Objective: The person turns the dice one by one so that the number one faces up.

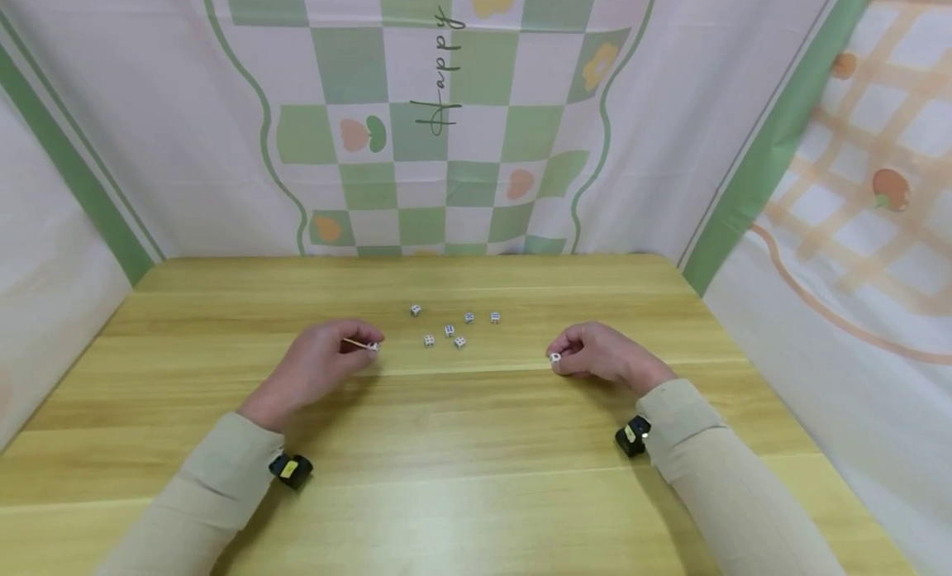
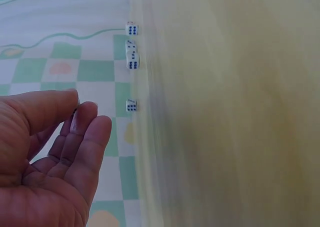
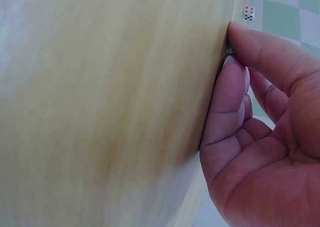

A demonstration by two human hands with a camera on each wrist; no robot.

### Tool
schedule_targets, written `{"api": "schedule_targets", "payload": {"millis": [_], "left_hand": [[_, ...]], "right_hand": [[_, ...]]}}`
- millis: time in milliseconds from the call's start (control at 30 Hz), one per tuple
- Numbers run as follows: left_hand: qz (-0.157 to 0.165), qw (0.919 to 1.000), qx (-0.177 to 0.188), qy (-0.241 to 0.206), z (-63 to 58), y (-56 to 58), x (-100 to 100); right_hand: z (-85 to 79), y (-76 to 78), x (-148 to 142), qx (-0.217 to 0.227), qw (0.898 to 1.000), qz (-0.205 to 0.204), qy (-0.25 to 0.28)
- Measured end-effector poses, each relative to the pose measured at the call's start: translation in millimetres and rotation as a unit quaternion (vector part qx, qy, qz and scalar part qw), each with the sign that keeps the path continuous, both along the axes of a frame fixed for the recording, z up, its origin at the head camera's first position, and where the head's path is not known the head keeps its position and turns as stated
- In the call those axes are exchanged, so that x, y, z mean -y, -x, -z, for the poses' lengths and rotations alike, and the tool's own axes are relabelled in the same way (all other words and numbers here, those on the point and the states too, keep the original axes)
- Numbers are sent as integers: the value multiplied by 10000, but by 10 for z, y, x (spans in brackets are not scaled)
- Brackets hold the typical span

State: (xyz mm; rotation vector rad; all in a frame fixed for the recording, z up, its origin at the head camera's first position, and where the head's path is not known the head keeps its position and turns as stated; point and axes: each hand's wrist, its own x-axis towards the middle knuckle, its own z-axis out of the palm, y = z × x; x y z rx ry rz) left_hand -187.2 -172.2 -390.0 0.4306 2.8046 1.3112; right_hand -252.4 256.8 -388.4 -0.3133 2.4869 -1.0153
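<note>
My left hand (image 1: 323, 357) pinches a white die (image 1: 373, 346) between thumb and fingertips, left of the loose dice. A thin pale strip shows between those fingers; whether it is a stick or bare tabletop, I cannot tell. On the other side, my right hand (image 1: 598, 353) grips a second white die (image 1: 554, 357) at its fingertips, low at the table. In both wrist views the fingers mostly hide the held dice. Several loose white dice lie between the hands, among them a left front die (image 1: 429, 341), a back left die (image 1: 416, 310) and a rightmost die (image 1: 495, 317).
The wooden table (image 1: 446, 444) carries the dice. Behind it hangs a green-and-white checked cloth (image 1: 416, 64), with more cloth at both sides. A small black device (image 1: 292, 470) sits at the left cuff and another black device (image 1: 632, 436) at the right.
</note>
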Motion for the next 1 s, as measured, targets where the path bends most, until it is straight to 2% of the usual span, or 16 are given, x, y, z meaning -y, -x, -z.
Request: {"api": "schedule_targets", "payload": {"millis": [500,1000], "left_hand": [[-69,9976,179,671,21,27,136],[133,9932,413,1079,47,71,197]], "right_hand": [[-13,-14,-8,-34,10000,-63,-45],[-15,-20,2,-20,10000,-3,-39]]}}
